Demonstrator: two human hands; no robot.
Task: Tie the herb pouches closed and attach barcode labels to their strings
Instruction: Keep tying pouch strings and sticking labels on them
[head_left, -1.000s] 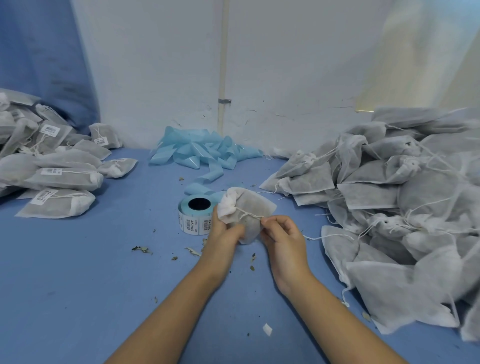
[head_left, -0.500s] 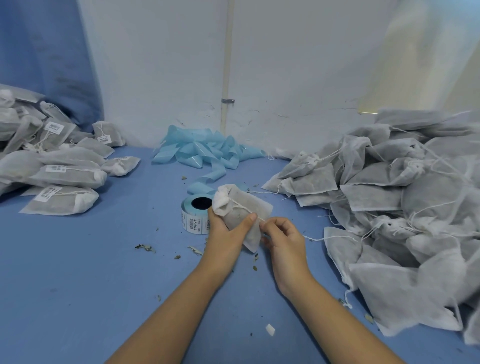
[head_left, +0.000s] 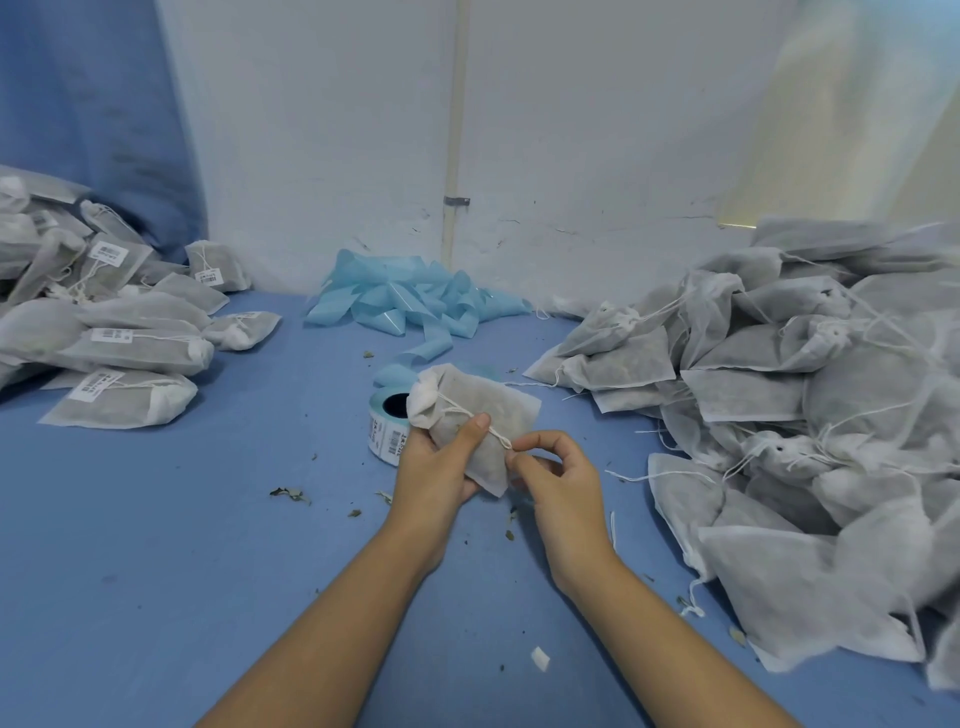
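A grey herb pouch (head_left: 483, 410) with a gathered white neck is held above the blue table (head_left: 208, 519). My left hand (head_left: 441, 467) grips it from below, thumb pressing its white string (head_left: 467, 413) against the pouch. My right hand (head_left: 556, 478) pinches the end of that string at the knot by the pouch's lower edge. A roll of barcode labels (head_left: 387, 431) stands just behind my left hand, partly hidden by the pouch.
A large heap of unlabelled pouches (head_left: 805, 405) with loose strings fills the right side. Labelled pouches (head_left: 114, 343) are stacked at the left. Crumpled blue backing tape (head_left: 410, 301) lies by the white wall. Herb crumbs (head_left: 291, 493) dot the table.
The pouch has tilted so its neck points up and left. My left thumb has slid onto the string, and my right hand has drawn the string end down towards the pouch's lower edge.
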